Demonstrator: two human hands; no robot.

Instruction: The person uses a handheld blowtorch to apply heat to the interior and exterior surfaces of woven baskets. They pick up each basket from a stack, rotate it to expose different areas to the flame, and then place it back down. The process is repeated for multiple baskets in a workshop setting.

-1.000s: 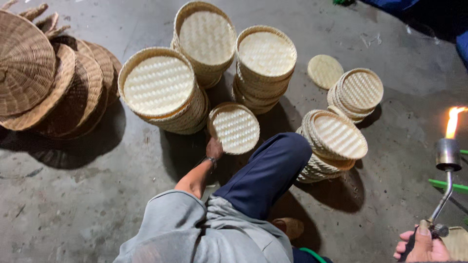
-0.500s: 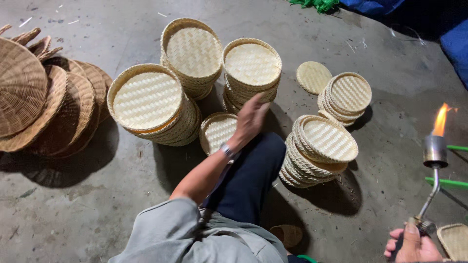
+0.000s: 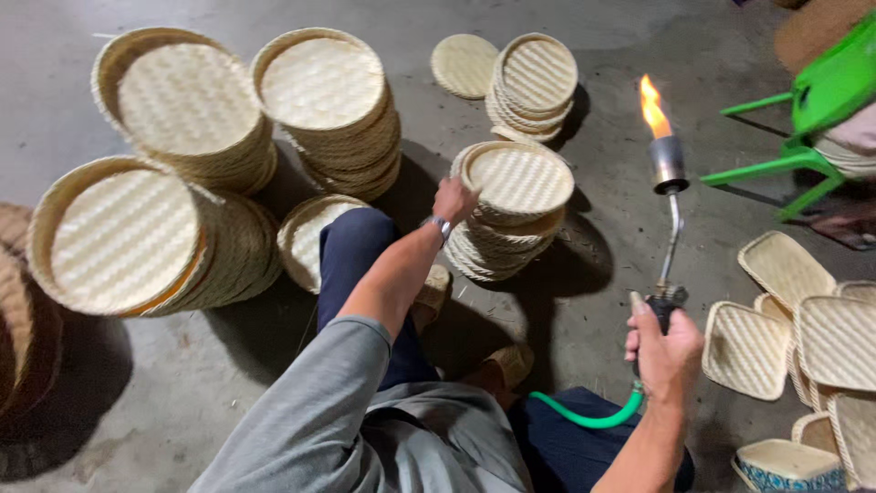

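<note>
Head view: left hand (image 3: 453,199) had moved from the small basket by the knee to the rim of the round tray stack (image 3: 513,205), fingers curled on it. Right hand (image 3: 663,345) gripped the lit torch (image 3: 666,196) (flame upright, 1 green hose (image 3: 584,415) attached).

Round trays (image 3: 518,178): pale straw, woven in a fine check. Square trays (image 3: 746,349): the same tan weave. Torch (image 3: 669,164): silver metal, orange-yellow flame. Hose (image 3: 584,415): bright green. Stool (image 3: 826,100): green. Trousers (image 3: 360,265): navy. Sleeve (image 3: 310,411): grey.
</note>
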